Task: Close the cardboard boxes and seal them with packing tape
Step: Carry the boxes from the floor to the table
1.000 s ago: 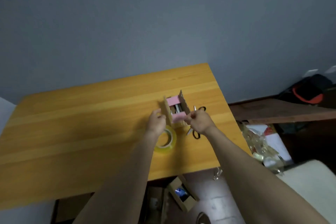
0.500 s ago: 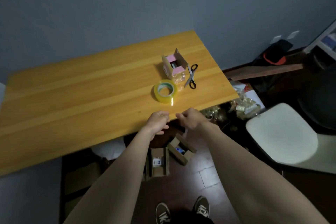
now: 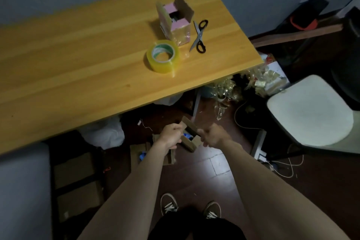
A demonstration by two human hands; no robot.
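A small open cardboard box [image 3: 188, 130] with something blue inside sits low over the dark floor, below the table's front edge. My left hand [image 3: 171, 136] grips its left side with curled fingers, and my right hand [image 3: 212, 135] grips its right flap. Another open cardboard box [image 3: 176, 18], pink-lined with its flaps up, stands on the wooden table [image 3: 78, 60]. Next to it lie a roll of clear yellowish packing tape [image 3: 163, 56] and black-handled scissors [image 3: 199, 35]. A third open box [image 3: 136, 154] lies on the floor, partly hidden by my left forearm.
A white-seated chair [image 3: 309, 111] stands to the right. Crumpled wrappers [image 3: 259, 82], cables [image 3: 284, 165] and a white plastic bag [image 3: 105, 132] litter the floor under and beside the table. My shoes [image 3: 190, 207] are at the bottom. Flat cardboard [image 3: 78, 181] lies at the left.
Both hands left the pink-lined box on the table, dropped below the table edge and closed on the small box near the floor. My view tilted down.
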